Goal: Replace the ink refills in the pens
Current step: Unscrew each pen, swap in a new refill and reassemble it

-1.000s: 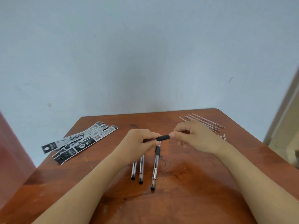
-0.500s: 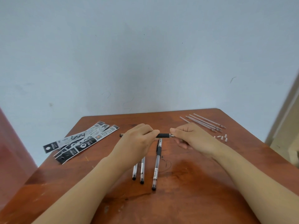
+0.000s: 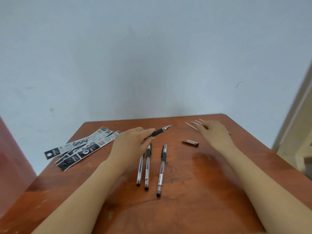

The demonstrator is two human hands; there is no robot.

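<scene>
One pen [image 3: 158,132] in left fingers [image 3: 146,132].

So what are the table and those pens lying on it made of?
Table: apparently wood, with a glossy reddish-brown varnish that reflects light, scuffed in places. Pens: seemingly clear plastic barrels, see-through, with matte black grips, possibly rubber.

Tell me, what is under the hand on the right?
Thin refills lie on the table under the right hand; only their ends poke out. The hand covers the rest.
</scene>
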